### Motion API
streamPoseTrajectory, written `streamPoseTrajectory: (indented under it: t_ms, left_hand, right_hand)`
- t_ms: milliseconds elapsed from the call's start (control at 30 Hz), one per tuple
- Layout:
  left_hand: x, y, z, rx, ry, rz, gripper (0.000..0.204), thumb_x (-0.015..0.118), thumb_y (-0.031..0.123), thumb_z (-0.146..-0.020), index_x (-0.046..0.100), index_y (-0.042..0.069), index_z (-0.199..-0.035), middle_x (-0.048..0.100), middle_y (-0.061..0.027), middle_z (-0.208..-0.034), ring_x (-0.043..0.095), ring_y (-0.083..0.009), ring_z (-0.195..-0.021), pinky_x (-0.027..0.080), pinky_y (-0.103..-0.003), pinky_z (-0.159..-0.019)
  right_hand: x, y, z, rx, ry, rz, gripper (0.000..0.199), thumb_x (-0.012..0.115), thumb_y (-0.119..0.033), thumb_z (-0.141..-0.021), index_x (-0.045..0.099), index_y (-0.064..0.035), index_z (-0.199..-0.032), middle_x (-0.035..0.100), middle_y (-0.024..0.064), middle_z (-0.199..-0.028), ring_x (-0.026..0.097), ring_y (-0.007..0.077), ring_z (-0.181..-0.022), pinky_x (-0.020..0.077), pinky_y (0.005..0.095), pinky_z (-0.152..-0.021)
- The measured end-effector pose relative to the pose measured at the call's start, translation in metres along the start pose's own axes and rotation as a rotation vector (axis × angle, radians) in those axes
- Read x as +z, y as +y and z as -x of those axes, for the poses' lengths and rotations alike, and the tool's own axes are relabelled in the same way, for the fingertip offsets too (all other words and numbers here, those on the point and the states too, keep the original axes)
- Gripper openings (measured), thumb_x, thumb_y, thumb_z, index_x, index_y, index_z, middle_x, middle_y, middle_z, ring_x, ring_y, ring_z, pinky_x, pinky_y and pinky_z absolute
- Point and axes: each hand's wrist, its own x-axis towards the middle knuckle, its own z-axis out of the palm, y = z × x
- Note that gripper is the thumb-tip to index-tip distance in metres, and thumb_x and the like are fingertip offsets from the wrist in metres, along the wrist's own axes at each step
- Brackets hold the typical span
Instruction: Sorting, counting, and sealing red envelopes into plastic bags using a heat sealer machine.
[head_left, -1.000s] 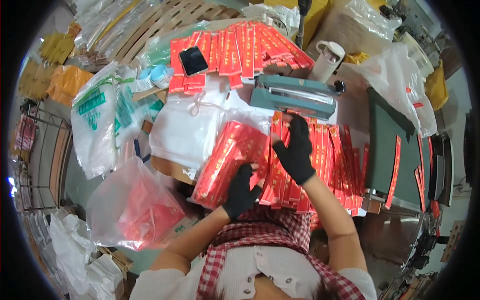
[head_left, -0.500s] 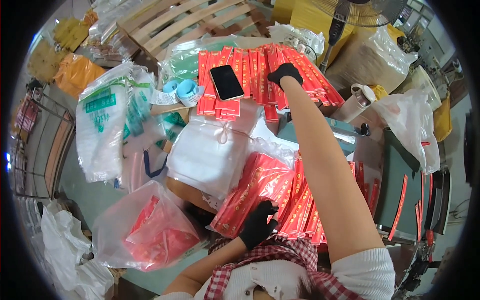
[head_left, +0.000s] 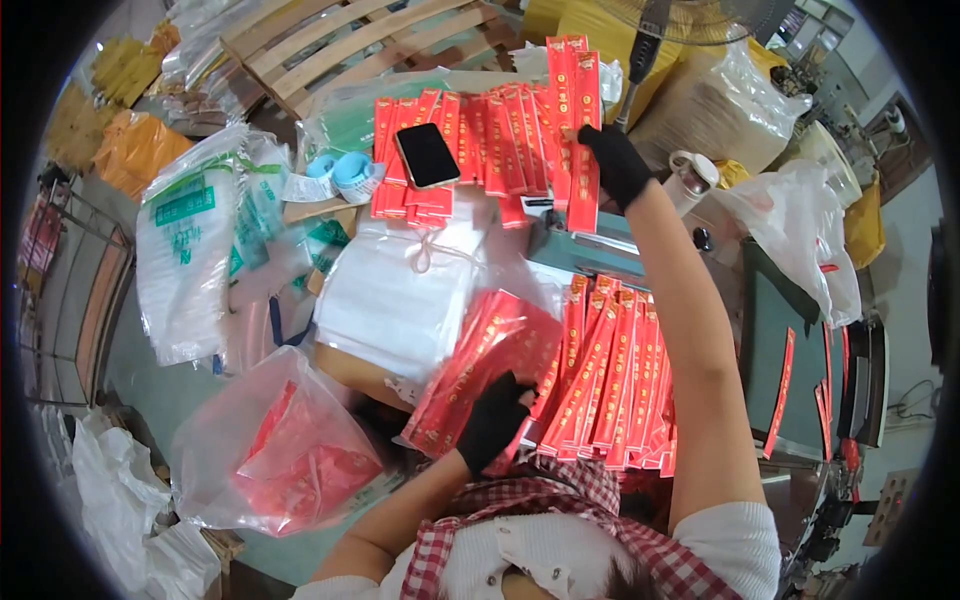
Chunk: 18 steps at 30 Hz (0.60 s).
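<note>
Cluttered worktop fills the view, heaped with soft plastic. At far left lies a crinkled clear bag with green print, and below it a limp translucent bag of red scraps. A flat stack of white bags sits mid-table, tied with string. Above it a dark phone rests on a fanned row of red packets. Nearer the body, the left hand, in a black glove, presses with curled fingers on a glossy sleeve of red packets. Beside it lies a slanted row of long red packets, seemingly already sorted. The right hand, also gloved, reaches far, fingers clamped on a few upright red strips. By the look of it, much is laid out, while more remains stacked.
</note>
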Motion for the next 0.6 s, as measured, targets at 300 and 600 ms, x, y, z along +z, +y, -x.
streamPoseTrajectory:
  t_ms: [300, 600]
  left_hand:
    - [-0.005, 0.081, -0.06, -0.035, -0.302, 1.051, 0.036, 0.055, 0.021, -0.096, 0.051, 0.001, -0.126, 0.062, -0.006, -0.111, 0.058, -0.0151, -0.105, 0.046, -0.03, -0.092]
    - [0.008, 0.055, -0.05, -0.17, -0.1, 1.158, 0.026, 0.061, 0.016, -0.092, 0.059, 0.001, -0.114, 0.065, -0.0084, -0.107, 0.064, -0.0181, -0.095, 0.052, -0.032, -0.083]
  right_hand:
    - [0.043, 0.076, 0.259, 0.286, -0.09, -0.19, 0.034, 0.064, -0.034, -0.089, 0.063, -0.0019, -0.102, 0.064, 0.0017, -0.086, 0.056, 0.0084, -0.073, 0.0433, 0.0247, -0.063]
    - [0.049, 0.084, 0.282, 0.18, 0.104, -0.303, 0.032, 0.064, -0.026, -0.091, 0.061, -0.0027, -0.112, 0.066, 0.0049, -0.097, 0.061, 0.0101, -0.087, 0.049, 0.0288, -0.077]
